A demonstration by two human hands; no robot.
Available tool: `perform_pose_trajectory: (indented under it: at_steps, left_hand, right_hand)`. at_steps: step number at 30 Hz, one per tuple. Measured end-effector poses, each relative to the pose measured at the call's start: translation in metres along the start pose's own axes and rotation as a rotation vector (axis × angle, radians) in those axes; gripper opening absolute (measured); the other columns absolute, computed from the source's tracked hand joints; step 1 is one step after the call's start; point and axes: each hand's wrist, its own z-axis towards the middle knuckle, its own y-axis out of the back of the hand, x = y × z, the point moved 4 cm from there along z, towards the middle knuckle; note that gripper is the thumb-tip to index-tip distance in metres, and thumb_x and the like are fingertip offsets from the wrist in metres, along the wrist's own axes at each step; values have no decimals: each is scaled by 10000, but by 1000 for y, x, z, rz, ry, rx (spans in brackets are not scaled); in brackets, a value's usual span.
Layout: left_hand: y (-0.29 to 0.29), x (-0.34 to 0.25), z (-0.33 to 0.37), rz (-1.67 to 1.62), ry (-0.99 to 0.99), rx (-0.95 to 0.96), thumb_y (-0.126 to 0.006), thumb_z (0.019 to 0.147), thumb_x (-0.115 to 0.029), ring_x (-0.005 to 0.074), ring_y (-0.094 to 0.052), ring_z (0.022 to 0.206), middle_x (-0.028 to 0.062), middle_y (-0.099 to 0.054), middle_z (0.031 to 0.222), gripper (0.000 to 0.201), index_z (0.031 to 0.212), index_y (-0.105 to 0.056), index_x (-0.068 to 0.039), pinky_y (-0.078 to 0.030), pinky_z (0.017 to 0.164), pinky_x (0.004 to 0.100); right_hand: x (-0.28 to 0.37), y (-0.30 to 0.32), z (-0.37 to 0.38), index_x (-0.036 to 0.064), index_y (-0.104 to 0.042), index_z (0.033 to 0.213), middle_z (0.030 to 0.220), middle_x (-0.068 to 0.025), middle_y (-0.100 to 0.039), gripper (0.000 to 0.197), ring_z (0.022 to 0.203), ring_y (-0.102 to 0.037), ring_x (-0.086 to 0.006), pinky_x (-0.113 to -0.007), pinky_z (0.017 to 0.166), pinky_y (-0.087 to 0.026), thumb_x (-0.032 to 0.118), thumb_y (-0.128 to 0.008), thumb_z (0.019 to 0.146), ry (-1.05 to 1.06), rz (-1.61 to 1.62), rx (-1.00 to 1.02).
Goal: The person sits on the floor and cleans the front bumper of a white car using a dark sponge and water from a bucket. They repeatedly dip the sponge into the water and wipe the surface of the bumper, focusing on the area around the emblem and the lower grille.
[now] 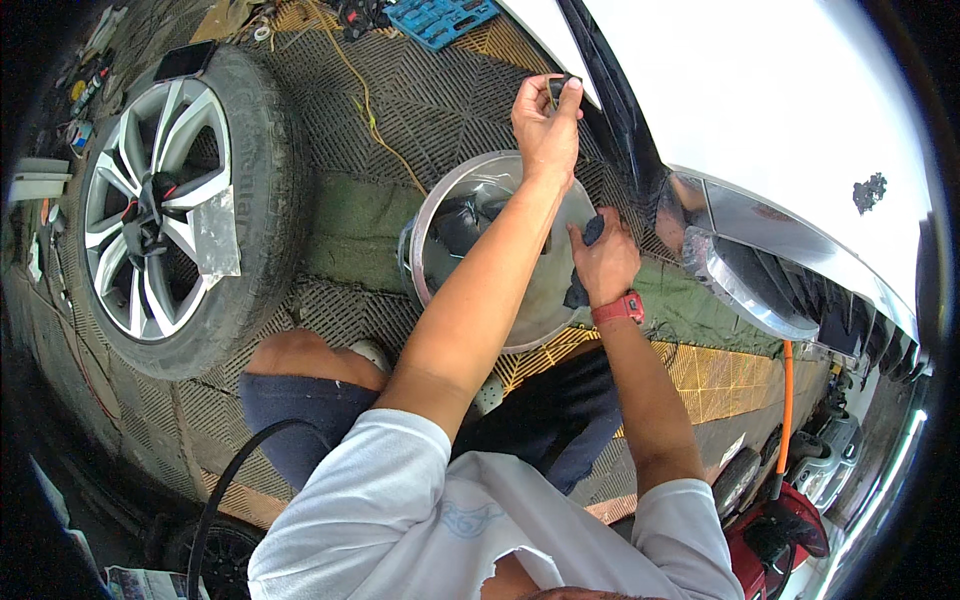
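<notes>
My left hand (546,125) is closed, thumb and fingers pinched around a small dark piece (558,92) beside the lower edge of the white car body (750,80). What that piece is I cannot make out. Below it, my right hand (610,262) grips a dark, rough-textured cloth or sponge (577,290) over the right rim of a round bucket (428,260). Some greyish liquid and a dark shape show inside the bucket. My left forearm crosses above the bucket and hides part of it.
A wheel with its tyre (285,170) lies at left, with a phone (186,61), dark gloves or cloth (150,215) and a grey sheet (215,235) on it. A blue tool case (440,20) sits far off. An orange hose (787,400) hangs at right; a yellow cord (372,120) crosses the mat.
</notes>
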Motion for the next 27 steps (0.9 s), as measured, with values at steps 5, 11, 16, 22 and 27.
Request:
perform_pose_trajectory:
  at_steps: [5,11,16,22,27]
  left_hand:
    - [-3,-1,-7,6,26,-26,-773,993,-122,76,-589,718,4,-672,887,181,1080,-634,-48,-487,645,235]
    - [1,-7,20,-73,-55,-63,-759,992,-121,91,-588,716,8,-665,875,190,1111,-637,-36,-477,658,253]
    - [2,2,6,-11,-52,-37,-792,987,-164,112,-593,752,3,-669,920,204,1093,-641,-78,-480,714,279]
    - [-5,-1,-4,138,-45,-16,-807,975,-156,98,-590,747,-8,-687,906,190,1088,-676,-77,-484,715,275]
    - [-4,-10,14,17,-72,-51,-804,979,-146,100,-589,731,-10,-696,888,155,1037,-671,-93,-474,703,272]
  right_hand:
    - [-2,1,-1,97,-676,1192,1030,-202,-747,525,908,-743,-421,-522,777,-592,418,-861,820,-10,-27,-1]
    - [0,2,1,107,-685,1204,1039,-194,-750,521,914,-744,-419,-523,790,-593,414,-859,820,-5,5,-15]
    - [-4,2,4,110,-688,1205,1053,-187,-754,511,926,-746,-419,-522,798,-594,407,-852,824,-36,23,7]
    - [-11,-1,4,115,-689,1207,1060,-191,-756,524,928,-752,-412,-517,792,-599,433,-847,822,-36,30,23]
    - [-7,1,3,118,-685,1221,1052,-191,-757,538,903,-759,-401,-514,778,-602,439,-849,822,-38,27,12]
